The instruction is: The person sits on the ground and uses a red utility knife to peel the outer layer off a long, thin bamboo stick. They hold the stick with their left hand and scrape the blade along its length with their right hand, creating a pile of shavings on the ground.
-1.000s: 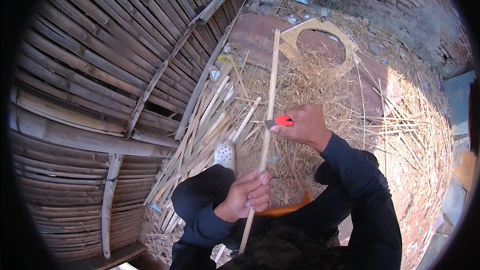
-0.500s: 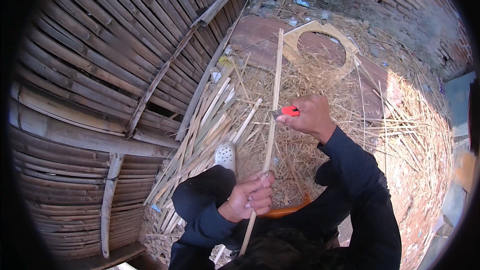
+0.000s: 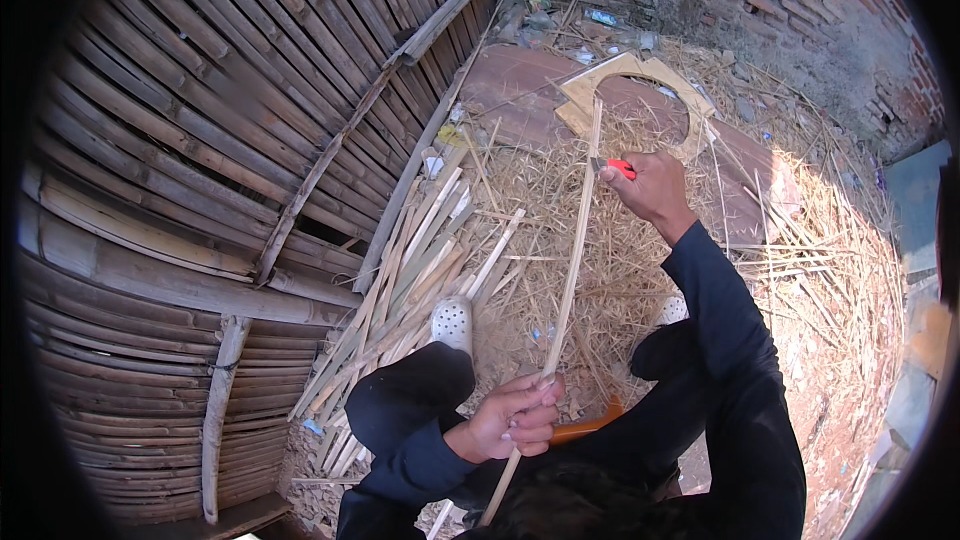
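A long, pale bamboo strip (image 3: 570, 305) slants up and away from my lap, its far end over the shavings. My left hand (image 3: 513, 418) is closed around its lower part. Farther up, my right hand (image 3: 652, 188) grips a red-handled knife (image 3: 620, 168); its short dark blade rests against the strip near the far end. Most of the handle is hidden in my fist.
Split bamboo strips (image 3: 400, 300) lie heaped on the left by my white perforated shoe (image 3: 452, 322). Shavings (image 3: 560, 200) cover the ground ahead, around a board with a round hole (image 3: 600, 80). A bamboo wall (image 3: 220, 120) rises at left, a brick wall (image 3: 790, 20) behind.
My right hand has slid the knife away from me along the strip. The strip's far end has swung right and dropped lower in view; my left hand keeps its hold.
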A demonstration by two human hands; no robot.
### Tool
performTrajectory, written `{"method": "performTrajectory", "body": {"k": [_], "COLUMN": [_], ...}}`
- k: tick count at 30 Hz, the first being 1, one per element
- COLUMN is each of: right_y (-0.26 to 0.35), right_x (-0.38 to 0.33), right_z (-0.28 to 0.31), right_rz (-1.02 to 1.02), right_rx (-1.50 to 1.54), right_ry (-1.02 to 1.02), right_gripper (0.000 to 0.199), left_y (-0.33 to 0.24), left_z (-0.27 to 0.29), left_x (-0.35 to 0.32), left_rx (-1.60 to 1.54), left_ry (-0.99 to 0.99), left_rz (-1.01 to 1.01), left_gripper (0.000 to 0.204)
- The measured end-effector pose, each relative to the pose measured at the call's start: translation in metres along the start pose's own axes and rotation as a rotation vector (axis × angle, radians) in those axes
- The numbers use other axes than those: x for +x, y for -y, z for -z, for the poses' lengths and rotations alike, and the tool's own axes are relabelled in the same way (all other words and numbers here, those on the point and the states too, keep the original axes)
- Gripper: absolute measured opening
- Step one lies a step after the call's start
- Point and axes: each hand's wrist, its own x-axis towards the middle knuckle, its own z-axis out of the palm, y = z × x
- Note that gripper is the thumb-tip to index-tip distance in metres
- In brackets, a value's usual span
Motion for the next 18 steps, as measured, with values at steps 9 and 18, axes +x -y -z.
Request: {"method": "performTrajectory", "body": {"k": [9, 18], "right_y": [-0.069, 0.099], "right_x": [0.013, -0.092], "right_z": [0.020, -0.001], "right_rz": [-0.638, 0.328], "right_rx": [-0.010, 0.272], "right_ry": [0.083, 0.242], "right_gripper": [0.084, 0.061], "left_y": [-0.004, -0.025], "left_z": [-0.005, -0.020], "left_x": [0.003, -0.007], "left_rx": [0.267, 0.369], "left_ry": [-0.368, -0.430], "left_rz": [-0.095, -0.332], "left_gripper": [0.022, 0.022]}}
